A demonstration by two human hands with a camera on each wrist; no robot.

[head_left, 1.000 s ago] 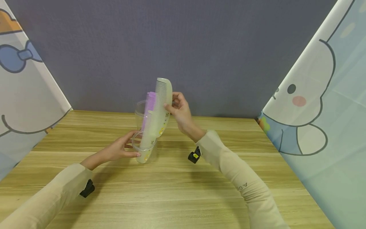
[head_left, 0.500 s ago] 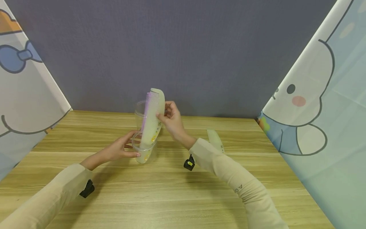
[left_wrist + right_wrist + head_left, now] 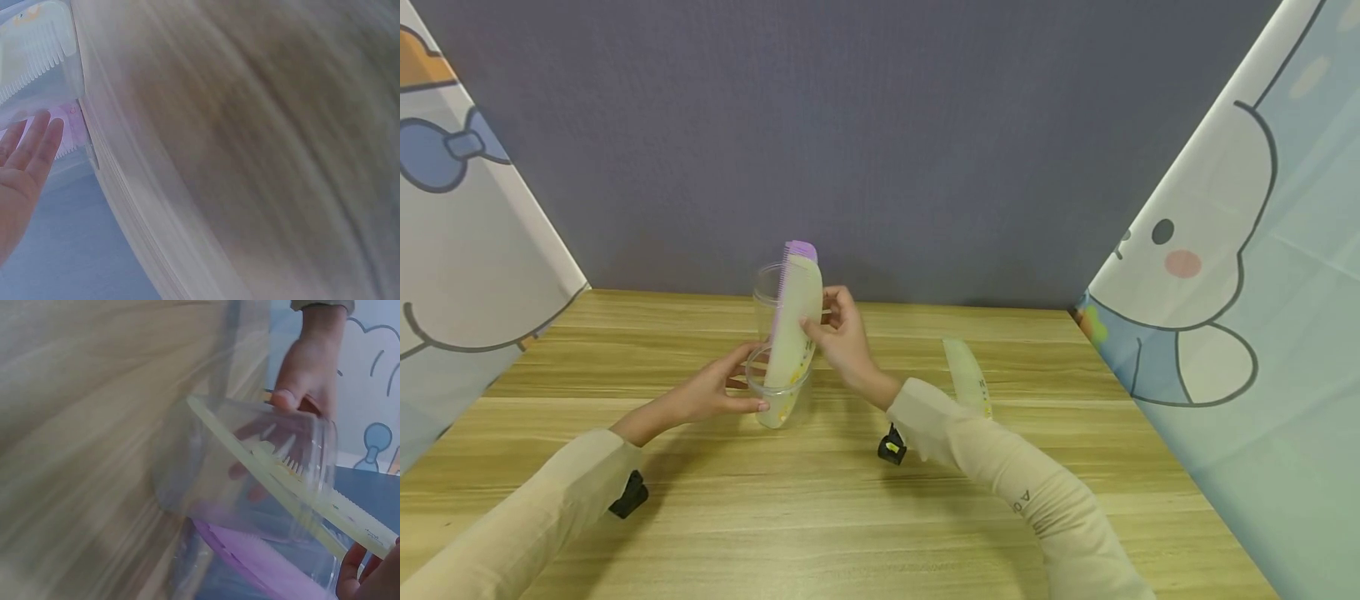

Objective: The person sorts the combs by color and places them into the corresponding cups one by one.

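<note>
My left hand (image 3: 703,394) steadies a clear plastic cup (image 3: 799,410), thumb at its front and extended fingers behind. My right hand (image 3: 847,346) pinches a pale green comb (image 3: 806,304) by its side; in the right wrist view this held comb (image 3: 359,522) slants into the cup's mouth. Another pale comb (image 3: 250,465) leans inside the same cup. Behind stands a second clear cup (image 3: 763,315) with a purple comb (image 3: 806,249) in it, mostly hidden in the head view. The left wrist view shows the left fingers (image 3: 40,147) beside the cups.
One more pale green comb (image 3: 967,379) lies on the wooden table (image 3: 820,533), partly covered by the right sleeve. A dark wall panel (image 3: 850,142) rises behind the table. Cartoon-printed curtains (image 3: 1210,333) border both sides.
The right hand has moved down and left, lowering its pale comb into the front cup. The comb on the table has come into sight from behind the right arm. The left hand stays put.
</note>
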